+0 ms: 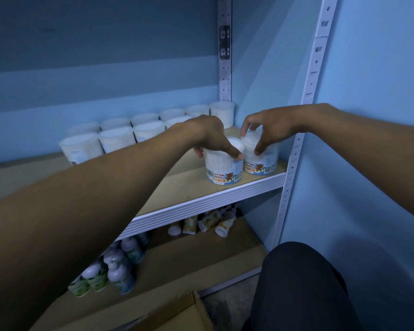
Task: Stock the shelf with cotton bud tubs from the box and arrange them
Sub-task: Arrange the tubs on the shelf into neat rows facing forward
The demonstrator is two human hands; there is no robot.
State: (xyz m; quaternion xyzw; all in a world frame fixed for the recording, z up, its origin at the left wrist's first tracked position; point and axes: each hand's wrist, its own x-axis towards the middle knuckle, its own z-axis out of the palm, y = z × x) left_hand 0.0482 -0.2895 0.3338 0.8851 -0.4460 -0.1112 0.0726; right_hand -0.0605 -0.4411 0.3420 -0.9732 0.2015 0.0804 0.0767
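At the centre right of the frame, two cotton bud tubs are held from above near the shelf's [201,199] front edge: the left tub [222,172] by the left hand [210,137], the right tub [261,161] by the right hand [270,130], each grip curled round a lid, probably for aligning labels outward. Open board is left toward centre left; stocked rows [120,134] are seen behind. The box [177,314] is seen at the lower centre.

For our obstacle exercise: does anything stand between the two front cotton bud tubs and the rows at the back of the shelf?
Nothing visible: bare shelf board lies behind the left tub and right tub, up to the back rows.
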